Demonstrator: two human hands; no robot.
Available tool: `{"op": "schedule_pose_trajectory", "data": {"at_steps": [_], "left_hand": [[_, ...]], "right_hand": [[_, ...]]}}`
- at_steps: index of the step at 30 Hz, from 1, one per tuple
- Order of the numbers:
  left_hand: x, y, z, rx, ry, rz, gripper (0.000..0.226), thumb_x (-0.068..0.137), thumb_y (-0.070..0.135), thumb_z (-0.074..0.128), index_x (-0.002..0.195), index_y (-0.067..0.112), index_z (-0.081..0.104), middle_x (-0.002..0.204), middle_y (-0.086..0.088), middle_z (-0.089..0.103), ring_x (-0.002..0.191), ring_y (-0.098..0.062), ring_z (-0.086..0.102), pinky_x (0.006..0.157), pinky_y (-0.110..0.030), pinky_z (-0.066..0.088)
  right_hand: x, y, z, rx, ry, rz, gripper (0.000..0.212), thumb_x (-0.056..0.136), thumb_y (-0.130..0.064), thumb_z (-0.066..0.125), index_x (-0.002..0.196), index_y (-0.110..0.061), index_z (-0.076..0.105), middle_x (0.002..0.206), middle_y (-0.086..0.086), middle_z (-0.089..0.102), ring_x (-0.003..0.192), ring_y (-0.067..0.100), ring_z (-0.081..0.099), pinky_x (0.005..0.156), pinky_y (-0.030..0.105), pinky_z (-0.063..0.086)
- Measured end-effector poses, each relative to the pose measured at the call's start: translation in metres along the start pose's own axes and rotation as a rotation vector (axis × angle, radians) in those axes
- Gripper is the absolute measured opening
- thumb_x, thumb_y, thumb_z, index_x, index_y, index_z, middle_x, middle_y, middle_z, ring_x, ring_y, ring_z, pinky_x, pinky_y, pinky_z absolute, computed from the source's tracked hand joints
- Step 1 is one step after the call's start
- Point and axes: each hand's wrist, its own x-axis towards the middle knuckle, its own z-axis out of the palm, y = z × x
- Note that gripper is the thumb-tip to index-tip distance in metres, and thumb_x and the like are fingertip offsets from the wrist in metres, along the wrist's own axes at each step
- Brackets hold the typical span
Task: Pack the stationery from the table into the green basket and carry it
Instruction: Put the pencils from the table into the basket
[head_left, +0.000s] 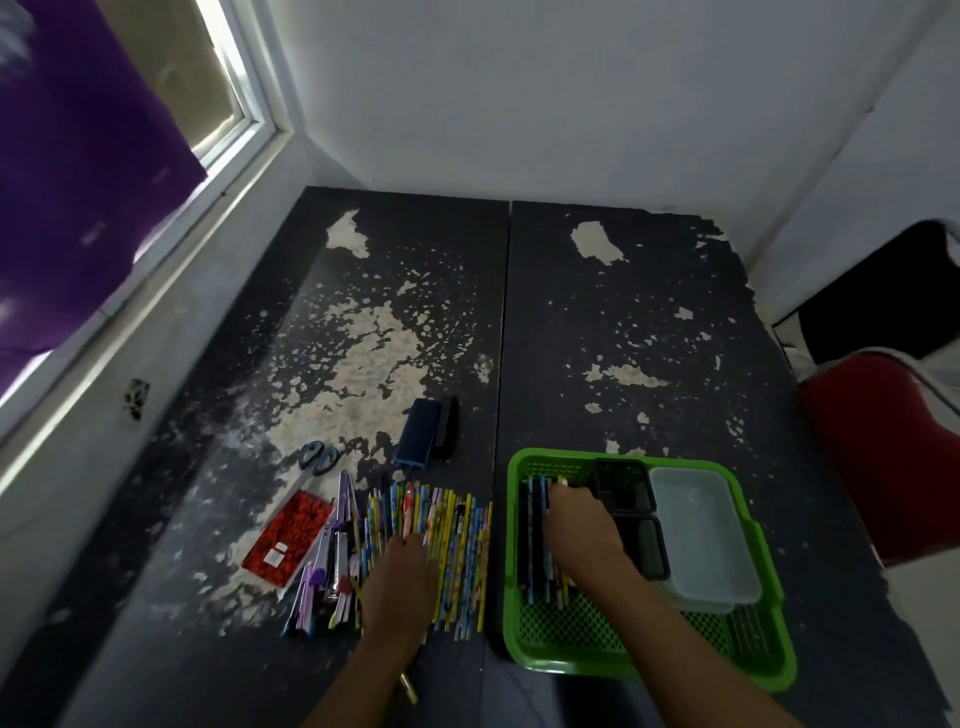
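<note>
A row of colourful pencils (457, 551) lies on the dark table (623, 338). My left hand (400, 582) lies over the row's left part with its fingers curled down onto the pencils, and one pencil end (409, 687) sticks out under my wrist. The green basket (524, 644) stands to the right. My right hand (579, 525) is inside it, fingers curled round a bunch of pencils (537, 551) in its left section. Scissors (318, 459), a red notebook (288, 538), a pile of pens (324, 571) and a blue board eraser (417, 437) lie on the table.
Two small black trays (623, 486) and clear plastic boxes (701, 535) fill the basket's middle and right. A red chair (893, 452) stands off the table's right edge. A window with a purple curtain (78, 156) runs along the left, white walls behind.
</note>
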Motion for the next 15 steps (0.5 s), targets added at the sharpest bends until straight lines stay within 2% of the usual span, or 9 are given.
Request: {"op": "schedule_pose_trajectory", "data": {"at_steps": [2,7,9,11,13,15], "left_hand": [[0.001,0.006,-0.005,-0.001,-0.025,0.002,0.009,0.097,0.024,0.057,0.089,0.019,0.058,0.084,0.006,0.054,0.067,-0.003,0.053,0.056,-0.02,0.042],[0.003,0.006,-0.01,-0.076,-0.039,-0.042,0.025,0.094,0.023,0.062,0.075,0.024,0.045,0.071,0.007,0.051,0.06,-0.003,0.05,0.048,-0.019,0.03],[0.004,0.002,-0.009,-0.101,-0.033,-0.06,0.027,0.092,0.023,0.065,0.072,0.023,0.046,0.068,0.005,0.053,0.058,-0.005,0.052,0.047,-0.02,0.035],[0.006,0.002,-0.012,-0.214,0.0,-0.065,0.024,0.091,0.019,0.065,0.072,0.022,0.051,0.066,0.002,0.057,0.058,-0.009,0.056,0.05,-0.024,0.045],[0.01,0.01,-0.018,-0.359,0.014,-0.003,0.016,0.091,0.017,0.066,0.078,0.023,0.059,0.072,0.006,0.063,0.065,-0.005,0.061,0.059,-0.024,0.051],[0.011,0.028,-0.025,-0.469,0.02,0.083,0.008,0.09,0.019,0.071,0.089,0.025,0.066,0.081,0.012,0.066,0.074,0.0,0.063,0.067,-0.02,0.051]], "right_hand": [[-0.007,-0.001,-0.001,0.058,0.038,0.0,0.007,0.098,-0.012,0.052,0.097,-0.008,0.057,0.093,0.014,0.065,0.08,0.034,0.064,0.067,0.041,0.056],[-0.025,-0.005,-0.009,0.174,0.099,-0.002,0.017,0.097,-0.028,0.058,0.088,-0.014,0.055,0.085,0.008,0.064,0.069,0.025,0.059,0.057,0.034,0.047],[-0.031,-0.006,-0.012,0.214,0.121,0.001,0.02,0.098,-0.032,0.059,0.087,-0.015,0.056,0.083,0.006,0.064,0.067,0.023,0.058,0.054,0.031,0.042],[-0.036,-0.009,-0.015,0.265,0.151,-0.019,0.021,0.098,-0.032,0.06,0.086,-0.015,0.058,0.079,0.004,0.063,0.065,0.02,0.058,0.051,0.031,0.044],[-0.037,-0.016,-0.015,0.347,0.163,-0.053,0.019,0.096,-0.031,0.062,0.093,-0.013,0.065,0.082,0.003,0.067,0.069,0.018,0.062,0.06,0.036,0.054],[-0.037,-0.024,-0.012,0.471,0.118,-0.041,0.023,0.096,-0.035,0.063,0.102,-0.013,0.069,0.088,0.001,0.07,0.075,0.015,0.065,0.07,0.038,0.058]]}}
